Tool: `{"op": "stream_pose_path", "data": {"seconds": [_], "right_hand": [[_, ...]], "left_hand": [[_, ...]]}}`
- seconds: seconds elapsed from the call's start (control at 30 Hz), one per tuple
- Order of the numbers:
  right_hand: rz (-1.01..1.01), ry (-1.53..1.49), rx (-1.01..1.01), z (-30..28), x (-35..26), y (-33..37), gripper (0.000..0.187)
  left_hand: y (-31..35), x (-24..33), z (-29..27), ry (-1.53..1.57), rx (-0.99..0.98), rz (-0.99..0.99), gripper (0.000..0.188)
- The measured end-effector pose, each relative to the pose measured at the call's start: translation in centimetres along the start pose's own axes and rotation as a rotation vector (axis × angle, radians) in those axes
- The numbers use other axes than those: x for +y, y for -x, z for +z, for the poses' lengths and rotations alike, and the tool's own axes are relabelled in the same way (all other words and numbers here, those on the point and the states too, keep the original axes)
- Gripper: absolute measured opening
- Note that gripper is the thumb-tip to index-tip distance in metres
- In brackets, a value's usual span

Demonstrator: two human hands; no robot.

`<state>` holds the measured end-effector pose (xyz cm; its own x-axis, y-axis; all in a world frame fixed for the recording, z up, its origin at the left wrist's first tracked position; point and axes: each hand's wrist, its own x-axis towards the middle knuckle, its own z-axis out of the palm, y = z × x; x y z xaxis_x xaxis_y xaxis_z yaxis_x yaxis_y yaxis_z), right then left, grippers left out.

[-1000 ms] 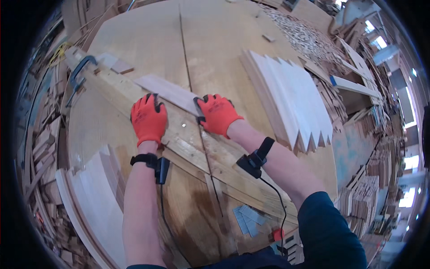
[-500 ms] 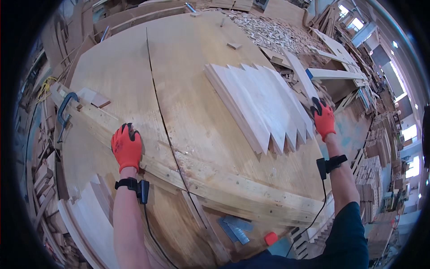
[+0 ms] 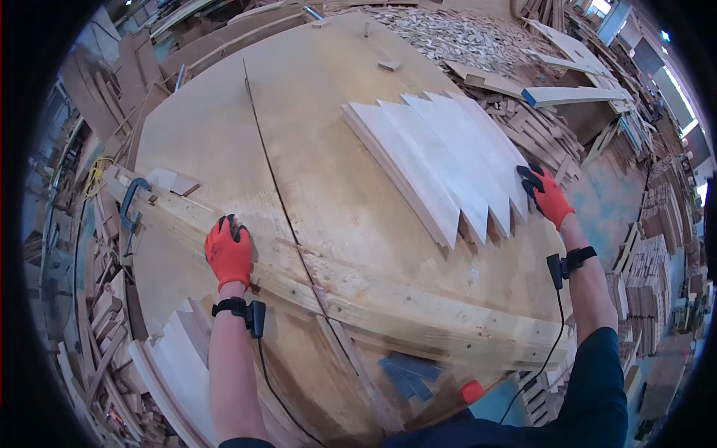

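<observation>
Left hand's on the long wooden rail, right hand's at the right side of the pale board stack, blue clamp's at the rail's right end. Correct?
Not quite: the blue clamp is at the rail's left end, as the head view shows. The left hand is on the long wooden rail, and the right hand is at the right side of the pale board stack.

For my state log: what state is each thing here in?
Board stack: layered, near ends jagged
Beam: lying across the table
Left hand: gloved, resting on the beam
Right hand: gloved, at the stack's right edge
Clamp: attached near the beam's left end
Metal strips: grouped, overlapping
</observation>
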<state>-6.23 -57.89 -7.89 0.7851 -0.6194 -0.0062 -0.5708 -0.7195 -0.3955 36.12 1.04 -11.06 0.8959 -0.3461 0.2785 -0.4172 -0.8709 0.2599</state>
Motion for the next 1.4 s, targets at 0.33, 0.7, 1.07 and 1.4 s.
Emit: {"op": "stream_pose_path", "data": {"seconds": [0.33,0.7,1.07,1.4], "right_hand": [[-0.292,-0.231,0.220,-1.4,-17.1,0.0,0.037],[-0.657,-0.420,-0.411,7.6,-28.3,11.6,0.046],[-0.656,-0.792,-0.608,9.4,-38.6,15.8,0.039],[-0.310,-0.879,-0.519,9.0,-49.3,13.3,0.093]], "left_hand": [[2.7,-0.6,-1.4,0.202,0.051,0.088,0.043],[20.2,-3.6,-18.2,-0.304,-0.187,-0.551,0.108],[18.5,-6.4,-23.9,-0.130,-0.183,-0.548,0.043],[7.7,10.2,-19.6,0.880,-0.012,-0.412,0.048]]}}
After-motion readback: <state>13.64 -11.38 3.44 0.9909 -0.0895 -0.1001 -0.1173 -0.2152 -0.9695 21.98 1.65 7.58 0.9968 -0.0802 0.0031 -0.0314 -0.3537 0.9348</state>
